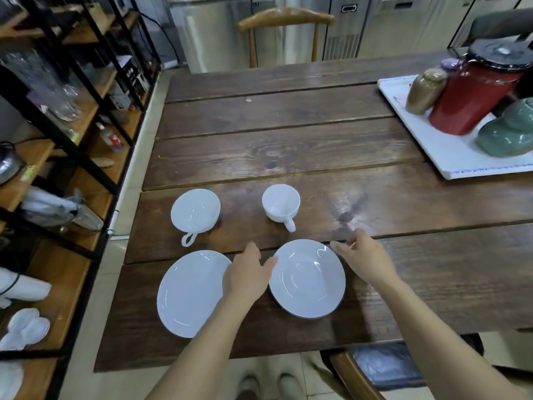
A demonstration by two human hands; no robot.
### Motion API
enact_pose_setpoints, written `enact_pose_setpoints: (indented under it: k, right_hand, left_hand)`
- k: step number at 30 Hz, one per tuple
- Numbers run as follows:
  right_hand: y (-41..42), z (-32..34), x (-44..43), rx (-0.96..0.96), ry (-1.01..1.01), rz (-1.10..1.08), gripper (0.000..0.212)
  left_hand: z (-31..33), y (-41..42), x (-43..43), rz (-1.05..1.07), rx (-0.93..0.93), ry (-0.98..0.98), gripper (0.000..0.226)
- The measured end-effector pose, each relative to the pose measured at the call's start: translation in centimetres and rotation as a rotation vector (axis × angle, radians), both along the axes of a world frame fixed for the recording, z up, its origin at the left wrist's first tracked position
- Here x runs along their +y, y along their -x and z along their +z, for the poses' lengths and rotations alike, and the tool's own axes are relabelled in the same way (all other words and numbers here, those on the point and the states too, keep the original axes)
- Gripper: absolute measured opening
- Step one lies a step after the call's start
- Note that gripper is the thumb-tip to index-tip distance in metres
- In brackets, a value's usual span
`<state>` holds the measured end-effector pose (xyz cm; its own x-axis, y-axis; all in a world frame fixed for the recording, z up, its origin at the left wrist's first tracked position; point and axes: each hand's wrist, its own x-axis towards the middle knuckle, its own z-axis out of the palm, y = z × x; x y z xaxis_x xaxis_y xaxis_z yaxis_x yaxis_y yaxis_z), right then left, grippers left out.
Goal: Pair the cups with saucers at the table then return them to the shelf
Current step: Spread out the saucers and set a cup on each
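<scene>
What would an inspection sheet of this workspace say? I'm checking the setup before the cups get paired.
Surface: dark wooden table, planks with gaps.
Job's things: left cup and right cup upright, empty, apart from the saucers; left saucer and right saucer nearer the person, both bare.
Clutter: white tray at far right holding a red jar, a tan jar and a green pot.
Grippers: left hand and right hand open, either side of the right saucer, holding nothing.
Cables: black cord by the shelf.
Surroundings: chair, steel cabinets.
</scene>
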<state>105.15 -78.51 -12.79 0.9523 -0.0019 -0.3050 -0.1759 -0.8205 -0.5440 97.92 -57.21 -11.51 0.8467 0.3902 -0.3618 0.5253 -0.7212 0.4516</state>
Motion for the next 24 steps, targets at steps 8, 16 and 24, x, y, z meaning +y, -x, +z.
enact_pose_setpoints:
  k: [8, 16, 24]
  right_hand:
    - [-5.0, 2.0, 4.6, 0.028, -0.32, 0.079, 0.051]
    - [-7.0, 2.2, 9.1, 0.21, -0.612, -0.057, 0.066]
    - [-6.8, 2.1, 10.6, 0.304, -0.774, -0.144, 0.05]
  left_hand:
    - [1.4, -4.8, 2.7, -0.043, -0.149, 0.052, 0.057]
    - [0.4, -8.7, 3.2, -0.142, -0.169, 0.242, 0.081]
    - [-0.8, -10.0, 2.7, -0.153, -0.235, 0.376, 0.069]
